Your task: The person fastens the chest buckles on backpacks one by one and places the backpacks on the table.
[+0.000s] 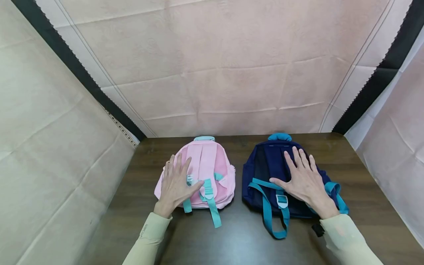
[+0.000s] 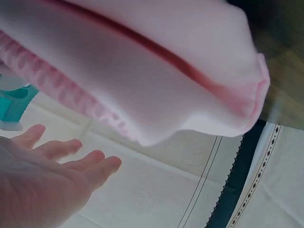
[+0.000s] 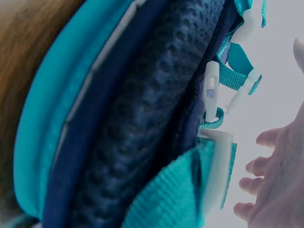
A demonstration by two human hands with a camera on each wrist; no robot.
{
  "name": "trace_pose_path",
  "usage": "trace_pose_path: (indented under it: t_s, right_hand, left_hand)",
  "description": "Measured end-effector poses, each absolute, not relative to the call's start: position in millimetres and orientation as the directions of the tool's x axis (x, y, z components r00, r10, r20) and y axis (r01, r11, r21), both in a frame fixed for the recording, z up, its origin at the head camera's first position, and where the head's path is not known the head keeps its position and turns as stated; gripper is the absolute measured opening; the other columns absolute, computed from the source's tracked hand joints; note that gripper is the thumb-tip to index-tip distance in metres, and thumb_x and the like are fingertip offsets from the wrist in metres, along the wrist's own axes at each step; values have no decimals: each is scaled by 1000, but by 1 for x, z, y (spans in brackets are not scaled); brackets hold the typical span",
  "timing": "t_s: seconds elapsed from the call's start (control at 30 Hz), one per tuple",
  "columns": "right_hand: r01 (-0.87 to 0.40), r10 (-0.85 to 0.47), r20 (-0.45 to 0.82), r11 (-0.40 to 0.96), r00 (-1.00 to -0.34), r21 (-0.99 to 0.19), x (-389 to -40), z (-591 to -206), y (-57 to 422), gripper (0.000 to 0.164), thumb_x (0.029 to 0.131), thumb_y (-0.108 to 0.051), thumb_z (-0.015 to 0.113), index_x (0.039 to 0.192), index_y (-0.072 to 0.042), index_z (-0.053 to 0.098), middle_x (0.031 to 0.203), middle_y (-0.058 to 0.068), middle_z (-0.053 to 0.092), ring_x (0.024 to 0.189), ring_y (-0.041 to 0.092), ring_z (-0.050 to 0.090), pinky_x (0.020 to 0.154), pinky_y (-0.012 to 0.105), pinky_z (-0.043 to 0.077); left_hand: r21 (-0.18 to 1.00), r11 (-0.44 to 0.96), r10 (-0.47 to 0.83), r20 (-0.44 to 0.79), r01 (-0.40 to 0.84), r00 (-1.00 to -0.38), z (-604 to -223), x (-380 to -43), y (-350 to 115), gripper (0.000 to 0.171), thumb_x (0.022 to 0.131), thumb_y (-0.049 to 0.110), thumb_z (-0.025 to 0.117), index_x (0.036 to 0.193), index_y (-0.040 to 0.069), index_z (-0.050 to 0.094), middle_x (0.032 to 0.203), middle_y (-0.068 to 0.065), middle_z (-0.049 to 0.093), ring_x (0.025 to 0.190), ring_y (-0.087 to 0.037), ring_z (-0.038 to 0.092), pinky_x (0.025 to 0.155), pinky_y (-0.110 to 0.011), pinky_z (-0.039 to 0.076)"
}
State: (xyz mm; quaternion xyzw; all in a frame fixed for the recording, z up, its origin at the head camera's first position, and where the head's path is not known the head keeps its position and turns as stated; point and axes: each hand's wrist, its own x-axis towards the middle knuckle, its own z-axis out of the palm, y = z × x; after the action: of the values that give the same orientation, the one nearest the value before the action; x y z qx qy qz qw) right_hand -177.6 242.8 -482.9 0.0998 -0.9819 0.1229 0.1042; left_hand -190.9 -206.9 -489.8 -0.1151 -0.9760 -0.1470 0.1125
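A pink backpack (image 1: 223, 158) lies on the table, its shoulder straps and turquoise webbing facing up. Over its left side is my left hand (image 1: 177, 182), fingers spread and straight. To the right lies a navy backpack (image 1: 260, 165) with a bright blue top handle and blue straps (image 1: 267, 209). My right hand (image 1: 306, 180) is spread flat over its right half, the thumb near a white buckle (image 1: 282, 201). In the left wrist view the left hand (image 2: 57, 180) shows beside the pink fabric; in the right wrist view the right hand (image 3: 280, 175) is beside the navy mesh padding (image 3: 142, 114).
The dark wooden table (image 1: 232, 243) bears both backpacks side by side with a narrow gap between. Pale cloth walls (image 1: 232, 73) with black edging enclose the table at the back and sides. A small black item (image 1: 318, 230) shows by the right cuff.
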Motion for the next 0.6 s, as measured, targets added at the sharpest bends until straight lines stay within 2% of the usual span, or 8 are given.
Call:
trace_pose_path:
  t_s: [0.13, 0.6]
  right_hand:
    - [-227, -172, 238, 947, -956, -227, -177, -483, 244, 115, 90, -80, 67, 171, -6, 33, 178, 31, 25, 165, 53, 23, 137, 69, 11]
    - [-241, -190, 215, 939, -958, -245, -174, -482, 247, 115, 91, -79, 67, 172, -5, 30, 180, 29, 18, 166, 53, 21, 137, 67, 13]
  left_hand:
    - [255, 931, 198, 249, 262, -948, -489, -191, -205, 103, 89, 75, 65, 170, 20, 37, 182, -18, 21, 170, -49, 15, 137, -71, 12]
    - [211, 939, 211, 269, 272, -940, -485, -191, -197, 97, 89, 76, 65, 165, 18, 46, 178, -19, 32, 165, -50, 28, 133, -73, 23]
